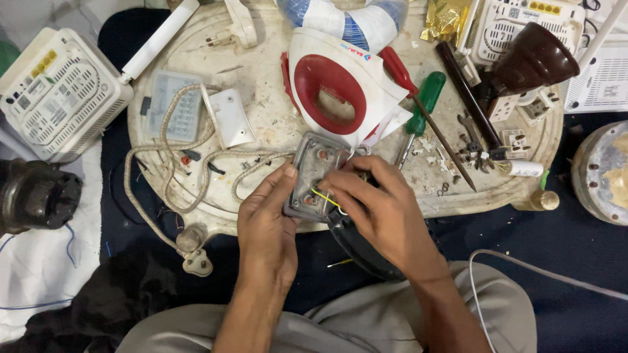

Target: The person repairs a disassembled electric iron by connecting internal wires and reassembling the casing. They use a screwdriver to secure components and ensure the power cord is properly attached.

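My left hand (pixel 267 225) grips a grey metal iron soleplate (pixel 313 163) at its left edge, holding it tilted up at the front rim of a worn white table (pixel 261 91). My right hand (pixel 379 206) pinches thin yellow and white wires (pixel 325 196) on the plate's inner face. A black part of the iron (pixel 356 252) hangs below my right hand. The iron's red and white plastic body (pixel 340 85) lies on the table just behind the plate. A braided fabric cord (pixel 176 189) with a plug (pixel 196 261) runs from the plate over the table's left edge.
Green-handled (pixel 422 104) and red-handled (pixel 397 68) screwdrivers lie right of the iron body. A white switch plate (pixel 230 116), a clear parts box (pixel 173 108), pliers (pixel 472 140) and sockets crowd the table. White routers (pixel 55 91) sit left and top right. A round metal pot (pixel 605 173) stands right.
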